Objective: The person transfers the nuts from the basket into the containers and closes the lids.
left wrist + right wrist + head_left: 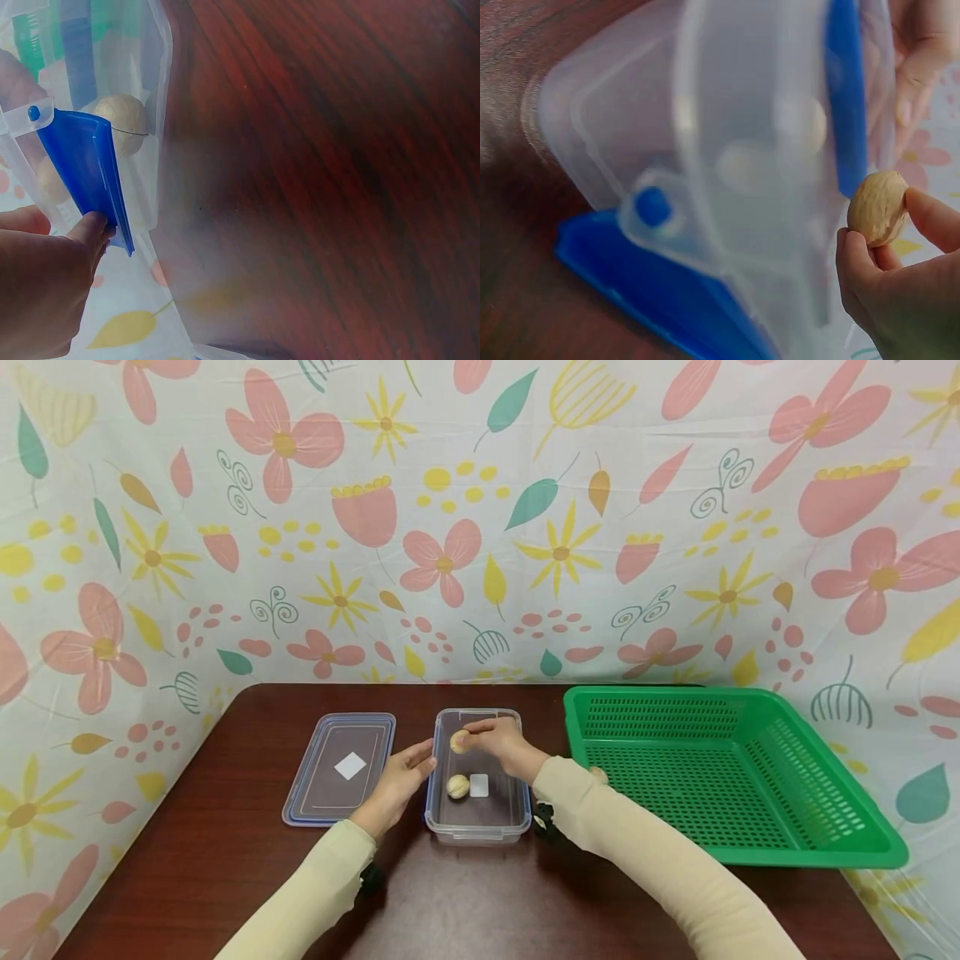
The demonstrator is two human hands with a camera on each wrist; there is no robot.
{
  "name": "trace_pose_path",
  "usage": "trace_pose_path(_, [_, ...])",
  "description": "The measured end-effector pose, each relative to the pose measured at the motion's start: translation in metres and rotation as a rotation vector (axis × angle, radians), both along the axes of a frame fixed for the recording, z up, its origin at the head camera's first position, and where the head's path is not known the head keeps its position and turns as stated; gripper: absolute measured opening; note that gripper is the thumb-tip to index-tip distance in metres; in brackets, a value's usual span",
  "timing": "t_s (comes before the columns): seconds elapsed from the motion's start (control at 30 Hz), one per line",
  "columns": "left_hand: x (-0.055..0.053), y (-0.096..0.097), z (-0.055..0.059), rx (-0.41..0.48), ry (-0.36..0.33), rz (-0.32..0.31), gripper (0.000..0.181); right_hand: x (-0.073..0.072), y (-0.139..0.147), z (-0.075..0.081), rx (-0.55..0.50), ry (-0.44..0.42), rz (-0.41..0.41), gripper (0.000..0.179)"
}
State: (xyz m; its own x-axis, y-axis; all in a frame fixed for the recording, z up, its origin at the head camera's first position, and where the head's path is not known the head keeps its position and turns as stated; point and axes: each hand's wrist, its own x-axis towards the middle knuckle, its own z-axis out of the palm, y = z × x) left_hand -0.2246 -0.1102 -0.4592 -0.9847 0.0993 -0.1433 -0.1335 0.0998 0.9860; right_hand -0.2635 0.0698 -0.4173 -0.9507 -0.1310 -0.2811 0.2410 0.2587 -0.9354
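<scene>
A clear plastic food container [480,831] with blue side latches stands uncovered on the table. My right hand [501,743] is over its far half, pinching a walnut [878,208] between thumb and fingers. Another walnut [458,787] lies on the container's floor, beside a white label [478,785]. My left hand [401,781] is at the container's left side, its fingers fairly straight. In the left wrist view, a fingertip of that hand touches the hanging blue latch [86,161].
To the left lies the container's clear lid [322,793], edged in blue and bearing a white label. A large green basket [810,858] stands on the right; a walnut [597,774] shows inside it, partly behind my right sleeve. Floral cloth [480,527] hangs behind the table.
</scene>
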Motion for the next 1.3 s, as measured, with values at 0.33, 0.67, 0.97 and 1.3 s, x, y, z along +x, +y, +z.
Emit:
trace_pose_path(0.33, [-0.001,0.001,-0.001,0.000,-0.003,0.005,0.045,0.002,-0.006,-0.012,0.019,-0.044,-0.024,0.034])
trace_pose_path(0.67, [-0.002,0.001,-0.004,0.014,0.005,0.010,0.045,-0.001,-0.005,-0.011,-0.031,-0.046,-0.032,0.036])
trace_pose_path(0.97, [0.000,0.000,-0.002,0.013,0.021,0.001,0.045,-0.003,0.001,0.009,-0.123,0.025,0.011,0.039])
trace_pose_path(1.3, [-0.001,0.000,-0.003,0.020,0.016,0.004,0.046,0.001,0.016,0.044,-0.117,0.116,0.067,0.041])
